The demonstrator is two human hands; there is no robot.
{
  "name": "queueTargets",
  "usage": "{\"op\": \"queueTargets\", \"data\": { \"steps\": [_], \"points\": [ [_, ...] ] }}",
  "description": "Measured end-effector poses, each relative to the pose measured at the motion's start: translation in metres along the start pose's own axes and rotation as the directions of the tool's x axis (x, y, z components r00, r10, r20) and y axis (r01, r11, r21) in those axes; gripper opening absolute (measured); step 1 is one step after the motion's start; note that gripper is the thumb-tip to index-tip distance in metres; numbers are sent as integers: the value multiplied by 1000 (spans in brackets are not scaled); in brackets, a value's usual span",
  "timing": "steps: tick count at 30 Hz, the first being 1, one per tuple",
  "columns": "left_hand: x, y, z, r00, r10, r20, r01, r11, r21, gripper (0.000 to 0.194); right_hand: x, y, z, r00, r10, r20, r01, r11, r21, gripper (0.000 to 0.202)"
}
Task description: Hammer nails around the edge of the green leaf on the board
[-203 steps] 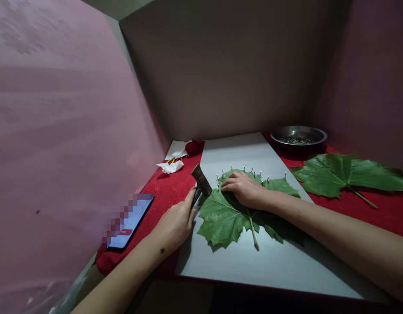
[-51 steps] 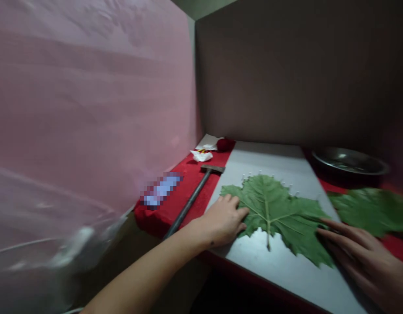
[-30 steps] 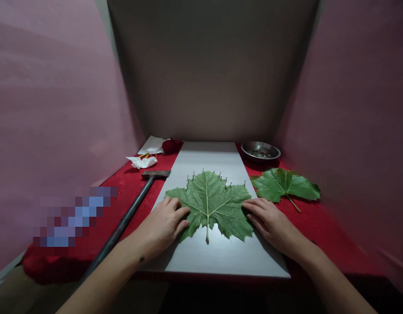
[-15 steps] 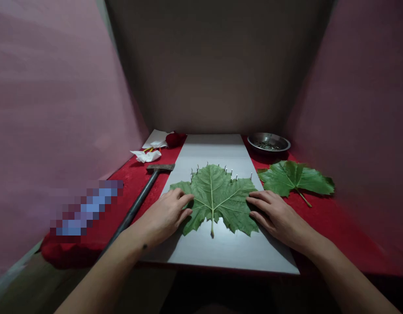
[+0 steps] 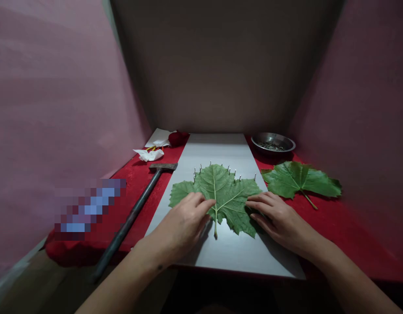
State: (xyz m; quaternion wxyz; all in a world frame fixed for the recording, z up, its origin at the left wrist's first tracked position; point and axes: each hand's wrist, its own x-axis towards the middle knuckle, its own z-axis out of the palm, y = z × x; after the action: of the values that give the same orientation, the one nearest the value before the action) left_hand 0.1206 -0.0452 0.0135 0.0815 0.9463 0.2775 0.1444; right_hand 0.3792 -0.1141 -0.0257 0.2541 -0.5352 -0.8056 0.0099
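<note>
A large green lobed leaf [image 5: 225, 187] lies flat on a long white board [image 5: 201, 148], its stem pointing towards me. Several thin nails [image 5: 235, 175] stand upright along the leaf's far edge. My left hand [image 5: 191, 216] reaches over the leaf's lower left part, hiding some of it; its fingers are bent but apart, with the tips by the base of the veins. On the right edge of the leaf rest the spread fingers of my right hand [image 5: 269, 213]. Neither hand grips anything that I can see.
Left of the board a hammer [image 5: 139, 205] lies on the red cloth [image 5: 335, 235]. A second leaf [image 5: 302, 179] sits to the right, and a metal bowl of nails [image 5: 273, 144] behind it. Crumpled tissue [image 5: 149, 155] and a red ball-shaped item [image 5: 175, 138] lie at the back left.
My left hand has moved right, from the leaf's left edge inward over its lower part near the stem. My right hand stays at the right edge. The view has shifted slightly.
</note>
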Motion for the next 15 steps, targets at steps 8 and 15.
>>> {"op": "queueTargets", "data": {
  "steps": [8, 15],
  "points": [
    [-11, 24, 9, 997, 22, -72, -36, 980, -195, 29, -5, 19, -17, 997, 67, -47, -65, 997, 43, 24],
    [-40, 16, 34, 925, 138, -355, -239, 936, -257, 27, 30, 69, -47, 953, 171, -249, -171, 985, 20, 22]
  ]
}}
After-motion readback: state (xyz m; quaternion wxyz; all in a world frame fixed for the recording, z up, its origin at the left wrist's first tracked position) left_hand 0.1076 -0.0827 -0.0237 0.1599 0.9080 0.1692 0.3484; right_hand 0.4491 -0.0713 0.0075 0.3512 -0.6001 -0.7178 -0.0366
